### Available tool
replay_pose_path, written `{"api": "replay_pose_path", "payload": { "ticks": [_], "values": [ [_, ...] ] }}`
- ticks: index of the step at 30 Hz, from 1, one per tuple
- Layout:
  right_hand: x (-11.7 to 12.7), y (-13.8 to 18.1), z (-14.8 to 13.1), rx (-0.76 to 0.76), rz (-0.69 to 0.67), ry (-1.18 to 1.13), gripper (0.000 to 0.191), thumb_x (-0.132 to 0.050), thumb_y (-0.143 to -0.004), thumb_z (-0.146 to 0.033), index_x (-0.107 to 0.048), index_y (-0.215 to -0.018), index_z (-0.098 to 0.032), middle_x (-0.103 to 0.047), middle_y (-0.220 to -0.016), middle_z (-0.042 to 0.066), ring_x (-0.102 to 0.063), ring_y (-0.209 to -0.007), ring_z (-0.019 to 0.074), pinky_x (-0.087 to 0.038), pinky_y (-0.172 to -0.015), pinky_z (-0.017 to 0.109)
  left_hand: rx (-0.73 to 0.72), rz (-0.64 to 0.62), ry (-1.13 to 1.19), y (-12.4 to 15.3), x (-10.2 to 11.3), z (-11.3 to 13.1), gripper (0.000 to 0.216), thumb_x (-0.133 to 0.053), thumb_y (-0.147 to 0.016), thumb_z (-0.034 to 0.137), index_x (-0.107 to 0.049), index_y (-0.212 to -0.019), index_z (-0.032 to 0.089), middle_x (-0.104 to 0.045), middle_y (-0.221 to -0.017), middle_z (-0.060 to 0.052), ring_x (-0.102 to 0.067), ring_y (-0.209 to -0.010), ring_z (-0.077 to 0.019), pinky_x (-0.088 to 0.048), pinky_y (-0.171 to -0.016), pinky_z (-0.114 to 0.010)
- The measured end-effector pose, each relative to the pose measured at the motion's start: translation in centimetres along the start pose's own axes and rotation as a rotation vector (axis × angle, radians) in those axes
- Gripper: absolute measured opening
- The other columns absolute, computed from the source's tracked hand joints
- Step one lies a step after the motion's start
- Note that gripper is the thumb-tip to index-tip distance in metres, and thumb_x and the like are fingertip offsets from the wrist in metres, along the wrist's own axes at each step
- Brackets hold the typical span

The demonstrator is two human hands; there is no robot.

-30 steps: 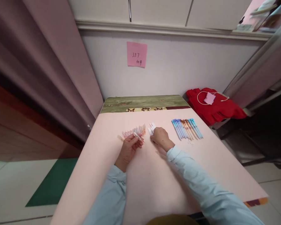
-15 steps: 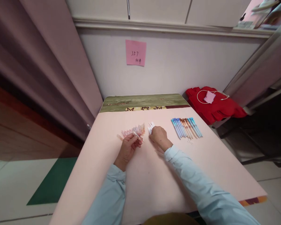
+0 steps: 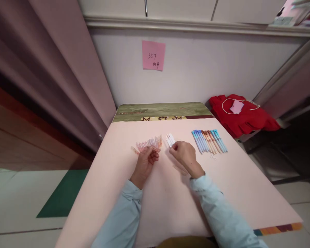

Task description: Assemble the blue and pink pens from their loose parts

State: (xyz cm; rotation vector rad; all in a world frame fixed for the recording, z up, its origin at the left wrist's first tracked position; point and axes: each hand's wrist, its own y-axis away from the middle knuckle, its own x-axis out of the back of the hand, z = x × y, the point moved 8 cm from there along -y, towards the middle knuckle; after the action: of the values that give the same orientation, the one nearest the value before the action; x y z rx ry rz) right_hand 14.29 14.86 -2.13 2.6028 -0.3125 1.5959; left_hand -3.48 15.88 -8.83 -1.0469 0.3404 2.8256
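On the pale tabletop my left hand (image 3: pixel 146 162) is closed, thumb against finger, on what looks like a translucent pen barrel, mostly covered by the fingers. Just beyond it lies a row of clear, pink- and orange-tinted pen barrels (image 3: pixel 149 142). My right hand (image 3: pixel 185 154) is pinched at the near end of a small bundle of white pen refills (image 3: pixel 170 140); whatever its fingertips hold is hidden. Another translucent piece (image 3: pixel 180 169) rests below my right wrist. Farther right, several blue, brown and turquoise-topped pens (image 3: pixel 209 141) lie side by side.
Small white bits (image 3: pixel 213 156) lie beside the pens' lower ends. Red cloth (image 3: pixel 244 119) with a white cable is heaped past the table's far right corner. A pink note (image 3: pixel 153 55) is stuck to the wall behind. A curtain (image 3: pixel 93 69) hangs at left.
My right hand has drawn back a little from the white refills toward me and right, uncovering more of them. My left hand stays by the clear barrels. The view has shifted slightly.
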Motion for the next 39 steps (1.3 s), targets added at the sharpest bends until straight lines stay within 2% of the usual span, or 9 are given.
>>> {"api": "replay_pose_path", "payload": {
  "ticks": [2, 4, 7, 10, 18, 26, 30, 34, 39],
  "values": [
    [-0.1, 1.7, 0.7, 0.034, -0.003, -0.277, 0.014, -0.061, -0.076, -0.028, -0.068, -0.066, -0.02, -0.069, -0.062, 0.003, -0.066, -0.062, 0.0178, -0.046, -0.058, 0.025, -0.008, 0.037, 0.011, 0.1, 0.2, -0.4, 0.022, -0.074, -0.081, 0.033, -0.067, -0.081, 0.012, -0.073, -0.081, -0.006, -0.063, -0.059, -0.0083, -0.051, -0.054, -0.018],
    [-1.1, 3.2, 1.2, 0.063, -0.042, -0.596, 0.016, -0.061, -0.078, -0.031, -0.066, -0.071, -0.019, -0.069, -0.063, 0.002, -0.063, -0.056, 0.0147, -0.046, -0.054, 0.022, -0.014, 0.06, 0.008, 0.1, 0.3, -0.6, 0.024, -0.073, -0.082, 0.035, -0.068, -0.083, 0.011, -0.075, -0.084, -0.008, -0.065, -0.061, -0.0091, -0.053, -0.056, -0.019],
    [-2.6, 4.6, 1.2, 0.09, -0.046, -0.842, 0.014, -0.061, -0.08, -0.031, -0.065, -0.079, -0.017, -0.068, -0.064, 0.001, -0.059, -0.051, 0.0115, -0.046, -0.051, 0.021, -0.017, 0.064, 0.022, 0.1, 0.2, -0.7, 0.025, -0.075, -0.08, 0.035, -0.068, -0.083, 0.011, -0.075, -0.085, -0.009, -0.067, -0.061, -0.0099, -0.055, -0.059, -0.02],
    [-2.8, 5.0, 0.8, 0.136, -0.008, -0.853, 0.012, -0.061, -0.08, -0.028, -0.066, -0.083, -0.018, -0.065, -0.064, -0.001, -0.054, -0.05, 0.0093, -0.043, -0.049, 0.019, -0.005, 0.059, 0.049, 0.2, 0.1, -0.7, 0.023, -0.076, -0.08, 0.032, -0.068, -0.082, 0.011, -0.074, -0.083, -0.008, -0.067, -0.062, -0.0091, -0.055, -0.059, -0.018],
    [-1.2, 5.4, 1.1, 0.183, 0.121, -0.806, 0.011, -0.06, -0.082, -0.026, -0.067, -0.085, -0.019, -0.062, -0.061, -0.002, -0.054, -0.052, 0.0097, -0.039, -0.044, 0.017, 0.027, 0.107, 0.117, 0.1, 0.8, -0.8, 0.02, -0.08, -0.077, 0.027, -0.068, -0.082, 0.011, -0.072, -0.079, -0.003, -0.065, -0.061, -0.006, -0.054, -0.058, -0.014],
    [-1.4, 5.3, 0.9, 0.23, 0.097, -0.752, 0.011, -0.059, -0.083, -0.025, -0.068, -0.084, -0.019, -0.059, -0.06, -0.003, -0.05, -0.05, 0.0087, -0.037, -0.043, 0.017, -0.006, 0.056, 0.004, 0.2, 0.1, -0.4, 0.022, -0.078, -0.079, 0.029, -0.065, -0.083, 0.012, -0.074, -0.085, -0.007, -0.066, -0.063, -0.0089, -0.056, -0.059, -0.018],
    [-1.2, 5.2, 1.6, 0.182, 0.157, -0.798, 0.011, -0.063, -0.083, -0.028, -0.066, -0.089, -0.019, -0.064, -0.067, -0.002, -0.056, -0.054, 0.0094, -0.043, -0.047, 0.018, 0.008, 0.015, -0.071, 0.3, -0.3, -0.5, 0.025, -0.078, -0.078, 0.031, -0.064, -0.086, 0.012, -0.074, -0.086, -0.009, -0.067, -0.063, -0.0112, -0.057, -0.057, -0.021],
    [-1.6, 5.4, 2.1, 0.103, 0.19, -0.976, 0.02, -0.069, -0.083, -0.036, -0.062, -0.09, -0.019, -0.068, -0.073, 0.0, -0.066, -0.058, 0.0126, -0.054, -0.055, 0.023, 0.064, 0.03, 0.013, 0.7, -0.6, -1.4, 0.021, -0.08, -0.076, 0.025, -0.065, -0.083, 0.012, -0.074, -0.082, -0.006, -0.068, -0.062, -0.0096, -0.057, -0.059, -0.018],
    [-1.1, 6.2, 1.1, 0.198, 0.232, -0.939, 0.018, -0.064, -0.09, -0.037, -0.063, -0.092, -0.019, -0.071, -0.075, 0.002, -0.072, -0.063, 0.0158, -0.057, -0.058, 0.025, 0.152, 0.047, 0.106, 1.5, -1.6, -2.7, 0.017, -0.078, -0.078, 0.022, -0.066, -0.084, 0.012, -0.075, -0.085, -0.006, -0.069, -0.064, -0.0089, -0.057, -0.06, -0.015]
  ]
}}
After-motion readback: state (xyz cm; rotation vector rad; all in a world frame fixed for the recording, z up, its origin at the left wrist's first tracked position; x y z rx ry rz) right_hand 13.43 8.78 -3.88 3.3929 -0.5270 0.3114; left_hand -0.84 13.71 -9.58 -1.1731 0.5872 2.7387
